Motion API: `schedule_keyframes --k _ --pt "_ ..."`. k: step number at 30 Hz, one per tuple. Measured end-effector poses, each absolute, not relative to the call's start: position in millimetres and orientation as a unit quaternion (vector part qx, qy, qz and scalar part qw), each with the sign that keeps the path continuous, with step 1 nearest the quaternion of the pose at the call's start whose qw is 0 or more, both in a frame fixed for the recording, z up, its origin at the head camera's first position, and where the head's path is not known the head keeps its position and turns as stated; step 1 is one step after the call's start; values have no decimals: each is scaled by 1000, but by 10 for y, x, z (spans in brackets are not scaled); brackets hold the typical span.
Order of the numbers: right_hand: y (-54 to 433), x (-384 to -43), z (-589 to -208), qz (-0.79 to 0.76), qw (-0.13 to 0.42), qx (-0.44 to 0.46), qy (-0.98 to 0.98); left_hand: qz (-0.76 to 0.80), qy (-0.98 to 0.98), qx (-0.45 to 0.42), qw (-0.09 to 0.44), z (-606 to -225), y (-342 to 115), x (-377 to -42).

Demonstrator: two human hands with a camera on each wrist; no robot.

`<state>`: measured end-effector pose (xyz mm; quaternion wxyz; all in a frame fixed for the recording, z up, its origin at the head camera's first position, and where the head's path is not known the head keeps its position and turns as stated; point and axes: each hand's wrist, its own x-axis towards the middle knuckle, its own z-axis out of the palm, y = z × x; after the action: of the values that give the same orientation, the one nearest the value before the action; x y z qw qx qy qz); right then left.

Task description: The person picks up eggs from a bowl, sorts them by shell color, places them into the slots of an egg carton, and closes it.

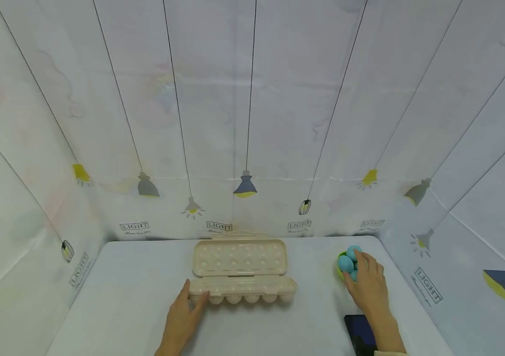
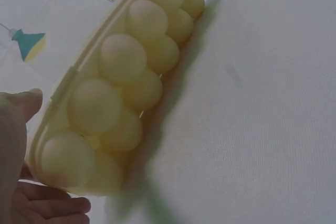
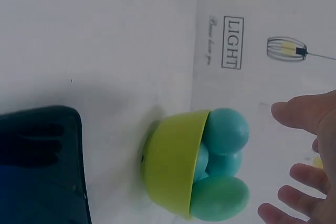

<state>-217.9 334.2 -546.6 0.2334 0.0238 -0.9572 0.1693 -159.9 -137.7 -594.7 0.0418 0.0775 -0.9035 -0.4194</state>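
Observation:
A cream plastic egg carton [image 1: 243, 284] sits on the table with its lid [image 1: 240, 257] folded back toward the wall. Rounded egg-shaped cups [image 2: 123, 59] bulge from its underside, and the front edge looks tilted up. My left hand [image 1: 180, 319] grips the carton's left end, thumb at the front edge and fingers round the end. On the right, a small lime-green bowl [image 3: 170, 163] holds several blue-green eggs [image 3: 224, 130], heaped above the rim. Just over these eggs hovers my right hand [image 1: 370, 288], fingers spread and lightly bent; the right wrist view shows a gap between fingertips and eggs.
A dark phone-like slab [image 1: 360, 330] lies near the front right, beside my right forearm. The white table [image 1: 141, 277] backs onto a wall sheet [image 1: 279, 123] printed with hanging lamps, which also closes in both sides.

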Motion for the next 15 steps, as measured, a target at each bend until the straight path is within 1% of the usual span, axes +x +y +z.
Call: schedule_keyframes --k 6,12,15 --pt "3510 -2251 -5552 176 218 -8 -960 -443 -890 81 67 -5957 -1383 -1601" --pt "3564 -2290 -5619 162 173 -60 -970 -483 -865 101 88 -5938 -1421 -1625" --pt "3573 -2306 -5626 155 165 -72 -972 -499 -856 105 89 -5926 -1431 -1629"
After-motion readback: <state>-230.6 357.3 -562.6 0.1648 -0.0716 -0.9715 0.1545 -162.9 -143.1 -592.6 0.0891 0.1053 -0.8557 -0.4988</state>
